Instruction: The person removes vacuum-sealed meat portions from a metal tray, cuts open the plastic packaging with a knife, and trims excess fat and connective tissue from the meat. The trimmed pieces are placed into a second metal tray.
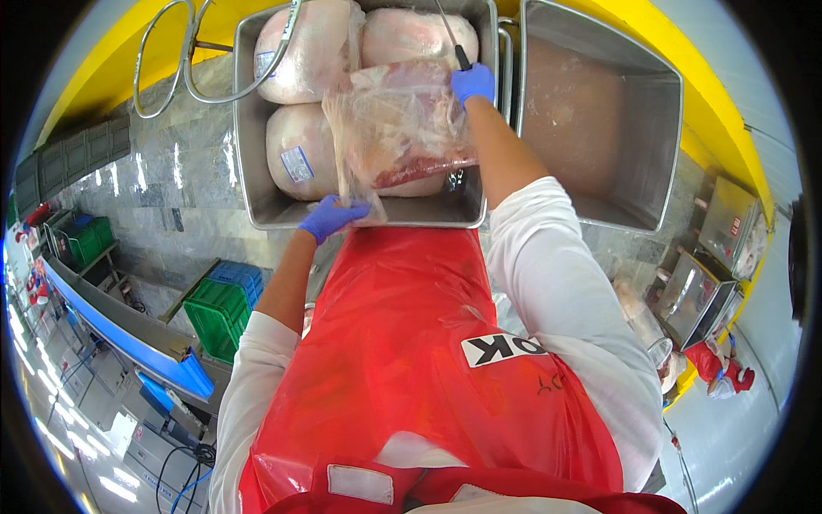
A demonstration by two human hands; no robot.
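My left hand (330, 216), in a blue glove, grips the lower corner of a clear plastic bag (377, 137) wrapped around a large cut of raw meat (419, 167). My right hand (473, 83), also blue-gloved, is closed on the black handle of a knife (450, 38) whose blade points away, over the top of that bag. The bagged meat lies in a steel tub (257, 206) together with three other pale wrapped cuts (300, 150). I wear a red apron (402, 343) over white sleeves.
A second steel tub (599, 111) stands to the right with only a thin film on its bottom. A wire rack (171, 60) hangs at upper left. Green and blue crates (224, 304) and a blue conveyor (128, 334) lie lower left. Another person (719, 368) works at lower right.
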